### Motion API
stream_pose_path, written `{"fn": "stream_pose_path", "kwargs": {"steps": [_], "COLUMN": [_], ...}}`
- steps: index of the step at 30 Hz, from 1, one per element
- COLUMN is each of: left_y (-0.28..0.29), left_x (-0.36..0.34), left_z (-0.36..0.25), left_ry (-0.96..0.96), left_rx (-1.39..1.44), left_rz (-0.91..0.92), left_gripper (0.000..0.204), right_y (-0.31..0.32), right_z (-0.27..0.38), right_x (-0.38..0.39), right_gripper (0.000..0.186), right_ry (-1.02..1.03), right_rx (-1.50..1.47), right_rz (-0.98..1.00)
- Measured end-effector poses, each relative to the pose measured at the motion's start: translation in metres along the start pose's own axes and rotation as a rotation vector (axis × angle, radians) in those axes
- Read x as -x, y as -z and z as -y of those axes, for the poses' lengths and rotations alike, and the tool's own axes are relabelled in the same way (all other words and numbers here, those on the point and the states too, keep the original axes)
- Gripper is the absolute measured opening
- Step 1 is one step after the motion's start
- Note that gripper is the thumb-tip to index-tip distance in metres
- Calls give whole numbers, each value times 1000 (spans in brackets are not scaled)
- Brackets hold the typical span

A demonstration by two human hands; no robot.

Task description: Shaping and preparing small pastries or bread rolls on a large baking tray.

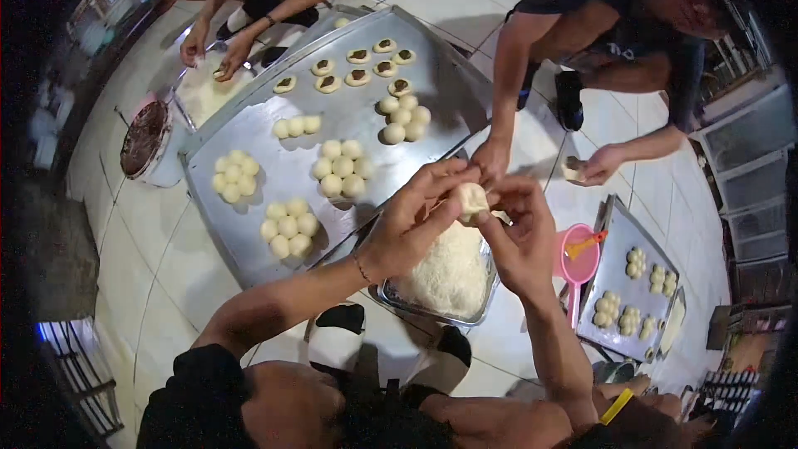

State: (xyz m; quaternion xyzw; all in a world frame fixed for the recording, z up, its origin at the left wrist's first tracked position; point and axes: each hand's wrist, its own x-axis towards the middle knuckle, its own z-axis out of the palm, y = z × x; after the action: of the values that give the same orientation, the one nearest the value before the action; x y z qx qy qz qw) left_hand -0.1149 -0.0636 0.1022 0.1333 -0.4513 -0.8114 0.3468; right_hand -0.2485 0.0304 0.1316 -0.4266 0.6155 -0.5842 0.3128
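Note:
My left hand (pixel 422 216) and my right hand (pixel 519 229) pinch a pale lump of dough (pixel 470 198) between their fingertips, above a metal pan (pixel 449 316) heaped with white crumbly or shredded material (pixel 436 270). Behind my hands, a large metal tray (pixel 233 233) carries several clusters of dough balls (pixel 341 168) and several flattened dough rounds (pixel 357 77) topped with brown filling. A co-worker at the upper right has one hand (pixel 495 158) just behind my fingers, partly hidden, and the other hand (pixel 594 168) on a small piece of dough (pixel 575 169).
Another person's hands (pixel 233 58) work over a powdered tray (pixel 208 100) at upper left, beside a bucket (pixel 145 141) of brown paste. At right sit a pink dipper (pixel 579 254) with an orange-handled brush (pixel 584 244) and a smaller tray (pixel 607 266) of dough balls. My feet (pixel 337 333) are below.

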Motion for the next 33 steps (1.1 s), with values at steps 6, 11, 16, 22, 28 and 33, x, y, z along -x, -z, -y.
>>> {"fn": "stream_pose_path", "kwargs": {"steps": [6, 11, 16, 22, 28, 33], "left_y": [10, 12, 7, 21, 59, 91], "left_x": [-4, -1, 2, 4, -2, -34], "left_z": [3, 4, 6, 18, 27, 54], "left_ry": [54, 34, 103, 396, 756, 260], "left_rx": [-185, -257, -119, 447, 585, -453], "left_rz": [20, 163, 173, 62, -1, -386], "left_gripper": [37, 36, 28, 25, 29, 48], "right_y": [-3, 7, 9, -2, -11, -16], "right_z": [7, -2, -4, -4, -22, -38], "right_x": [6, 2, 3, 4, -2, -6], "right_gripper": [15, 13, 15, 14, 14, 15], "right_ry": [70, 198, -68, 6, -235, -57], "right_rx": [119, 340, 45, 205, 220, 129], "right_rz": [1, -29, 17, 114, 245, 79]}}
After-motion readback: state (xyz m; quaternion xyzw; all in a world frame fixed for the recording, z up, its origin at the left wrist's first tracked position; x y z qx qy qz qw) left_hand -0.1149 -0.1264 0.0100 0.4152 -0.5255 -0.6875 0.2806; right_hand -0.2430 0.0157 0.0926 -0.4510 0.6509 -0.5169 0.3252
